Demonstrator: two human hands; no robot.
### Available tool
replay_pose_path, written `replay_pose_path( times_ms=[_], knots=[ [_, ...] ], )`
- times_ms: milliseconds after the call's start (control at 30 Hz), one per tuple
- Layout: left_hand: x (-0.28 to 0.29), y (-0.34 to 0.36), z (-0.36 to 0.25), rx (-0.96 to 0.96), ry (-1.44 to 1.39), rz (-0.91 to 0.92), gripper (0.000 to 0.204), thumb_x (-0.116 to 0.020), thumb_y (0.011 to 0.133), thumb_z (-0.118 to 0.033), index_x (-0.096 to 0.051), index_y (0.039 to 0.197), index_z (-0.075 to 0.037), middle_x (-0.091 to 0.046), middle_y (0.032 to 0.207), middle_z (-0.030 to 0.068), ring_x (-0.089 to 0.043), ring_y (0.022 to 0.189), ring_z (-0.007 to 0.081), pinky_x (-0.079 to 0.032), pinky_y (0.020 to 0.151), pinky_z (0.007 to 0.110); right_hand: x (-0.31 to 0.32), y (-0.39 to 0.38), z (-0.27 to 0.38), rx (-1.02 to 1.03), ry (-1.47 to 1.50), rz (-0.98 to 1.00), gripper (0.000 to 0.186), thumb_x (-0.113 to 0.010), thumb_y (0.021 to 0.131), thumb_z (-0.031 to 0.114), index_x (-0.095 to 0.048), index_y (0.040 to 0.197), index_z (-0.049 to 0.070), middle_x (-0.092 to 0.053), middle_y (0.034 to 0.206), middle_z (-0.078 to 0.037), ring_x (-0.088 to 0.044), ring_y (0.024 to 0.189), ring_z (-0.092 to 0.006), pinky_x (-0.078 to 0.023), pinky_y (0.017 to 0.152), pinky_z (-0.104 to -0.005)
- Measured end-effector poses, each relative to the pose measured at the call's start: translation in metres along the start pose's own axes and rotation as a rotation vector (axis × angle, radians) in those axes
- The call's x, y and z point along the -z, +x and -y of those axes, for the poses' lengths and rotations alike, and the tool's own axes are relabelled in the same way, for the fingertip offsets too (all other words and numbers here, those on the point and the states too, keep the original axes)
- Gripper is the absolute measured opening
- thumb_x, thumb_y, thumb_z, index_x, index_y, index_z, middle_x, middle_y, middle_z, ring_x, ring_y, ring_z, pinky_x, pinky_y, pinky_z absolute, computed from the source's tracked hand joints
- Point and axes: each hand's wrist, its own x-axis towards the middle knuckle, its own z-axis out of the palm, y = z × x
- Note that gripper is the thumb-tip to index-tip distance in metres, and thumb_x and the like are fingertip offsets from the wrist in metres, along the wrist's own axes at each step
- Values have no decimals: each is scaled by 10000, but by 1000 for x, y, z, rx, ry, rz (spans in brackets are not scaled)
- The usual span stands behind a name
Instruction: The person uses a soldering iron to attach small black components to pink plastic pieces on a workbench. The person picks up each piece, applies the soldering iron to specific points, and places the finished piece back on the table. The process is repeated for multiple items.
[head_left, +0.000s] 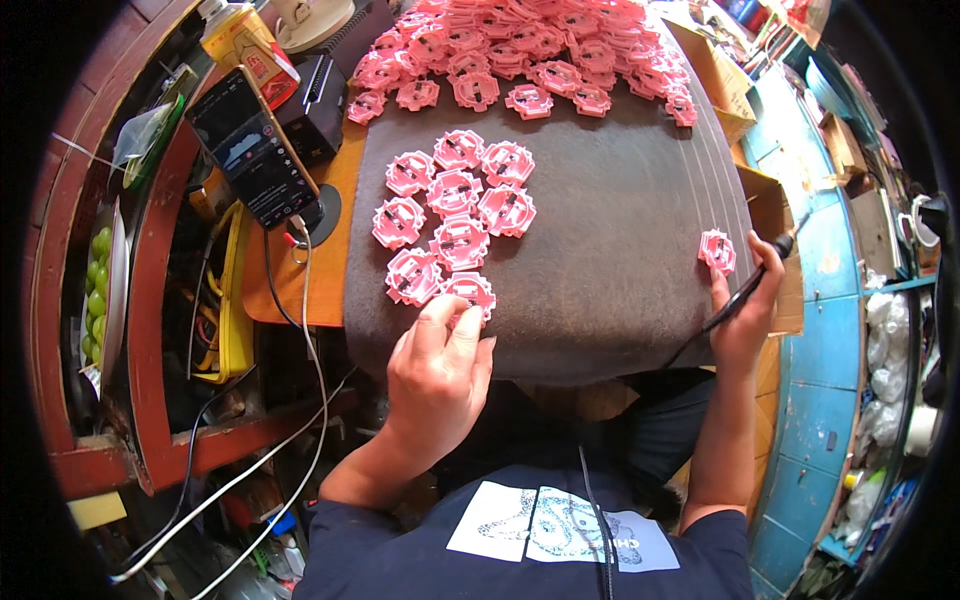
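Note:
Pink plastic parts point(454, 192) with dark pieces in their middles lie in a loose cluster on the dark mat point(610, 210). At the cluster's near end, my left hand point(437, 362) is closed, thumb and fingertips pinching the edge of one pink part point(470, 292). Toward the mat's right edge, my right hand point(745, 318) holds a thin black corded tool point(742, 294) across its fingers; its exact kind is unclear. That hand's thumb touches a single pink part point(716, 250).
A big heap of pink parts point(540, 45) covers the mat's far end. At left stand a phone on a stand point(250, 150), a yellow-red bottle point(248, 50) and a black box point(318, 105). White cables point(312, 350) hang there. Cardboard boxes point(722, 85) and blue cabinets point(815, 400) line the right.

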Motion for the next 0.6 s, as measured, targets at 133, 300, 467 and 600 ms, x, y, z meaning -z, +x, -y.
replay_pose_path(
  times_ms=[133, 300, 467, 600],
  knots=[
    [-30, 8, -11, -43, -52, -35, 324, -828, 810, 39, -722, 1114, 4, -660, 1133, 155, -707, 985, 356, -591, 837, 436, 3, -23, 40, 196, 302, 49, 536, -775, 887, -2, -526, 1362, 21, -663, 1326, -222, -670, 1188, -360, -517, 1055, -468],
    [-63, 39, -43, -162, -193, 84, 238, -818, 848, -18, -711, 1060, -10, -672, 1108, 148, -692, 983, 367, -572, 849, 456, -21, -40, 70, 236, 535, 269, 564, -800, 825, -49, -541, 1319, 36, -696, 1113, -219, -671, 926, -419, -545, 793, -488],
    [-81, 50, -53, -194, -264, 97, 217, -795, 870, -17, -709, 1068, -5, -674, 1096, 153, -693, 971, 370, -576, 855, 463, -22, -33, 65, 261, 522, 231, 549, -764, 811, -104, -553, 1297, 41, -680, 1058, -185, -643, 853, -374, -532, 745, -462],
    [-82, 49, -52, -215, -275, 109, 249, -791, 856, 15, -707, 1089, 5, -668, 1107, 167, -695, 968, 362, -585, 851, 453, -22, -27, 65, 258, 506, 224, 466, -740, 853, -115, -558, 1255, 33, -670, 993, -140, -646, 808, -291, -544, 731, -380]
  ],
)
